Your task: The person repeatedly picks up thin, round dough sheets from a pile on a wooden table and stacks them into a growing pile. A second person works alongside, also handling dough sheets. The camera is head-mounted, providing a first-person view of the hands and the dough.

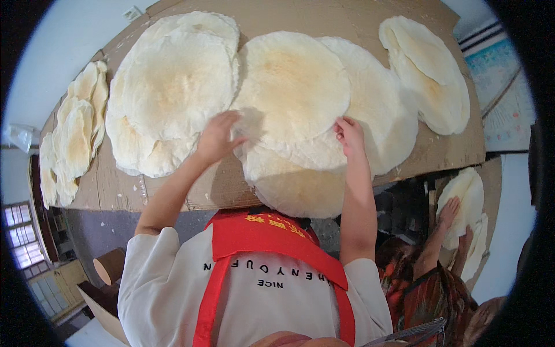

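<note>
A large round flatbread (290,86), pale with a browned middle, lies on top of several overlapping flatbreads (303,191) in front of me. My right hand (350,133) has its fingers pinched at the right rim of that top flatbread. My left hand (219,134) is held with thumb and fingers apart and nothing in it, between the middle pile and a left stack of flatbreads (173,82). Its fingertips are near the left rim of the top flatbread and cast a shadow there. Whether they touch the bread is unclear.
Cardboard (217,191) covers the table. More flatbreads (78,134) lie at the far left, and a folded pile (427,78) sits at the right. A co-worker's hands (451,212) rest on a flatbread (470,191) at another surface on the right. An open cardboard box (102,308) stands behind, lower left.
</note>
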Action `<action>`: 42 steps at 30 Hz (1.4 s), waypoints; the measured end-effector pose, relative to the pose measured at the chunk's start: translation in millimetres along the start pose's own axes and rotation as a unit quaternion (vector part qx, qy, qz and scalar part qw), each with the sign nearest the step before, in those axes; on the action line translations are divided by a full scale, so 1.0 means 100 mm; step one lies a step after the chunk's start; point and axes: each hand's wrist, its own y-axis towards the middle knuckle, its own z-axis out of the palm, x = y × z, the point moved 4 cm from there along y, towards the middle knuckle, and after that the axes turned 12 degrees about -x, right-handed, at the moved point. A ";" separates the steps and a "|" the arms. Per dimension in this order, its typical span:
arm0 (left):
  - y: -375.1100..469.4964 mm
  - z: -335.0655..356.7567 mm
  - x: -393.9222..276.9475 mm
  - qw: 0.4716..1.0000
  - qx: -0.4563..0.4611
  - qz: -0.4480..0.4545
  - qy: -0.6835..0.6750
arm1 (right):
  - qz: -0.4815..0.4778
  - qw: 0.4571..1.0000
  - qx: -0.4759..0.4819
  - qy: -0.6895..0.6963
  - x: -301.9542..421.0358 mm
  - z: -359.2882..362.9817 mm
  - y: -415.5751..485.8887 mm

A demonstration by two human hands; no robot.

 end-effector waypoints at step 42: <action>0.54 0.89 -0.83 0.990 -0.103 0.039 -0.089 | -0.185 0.977 -0.038 -0.095 0.36 0.19 -0.11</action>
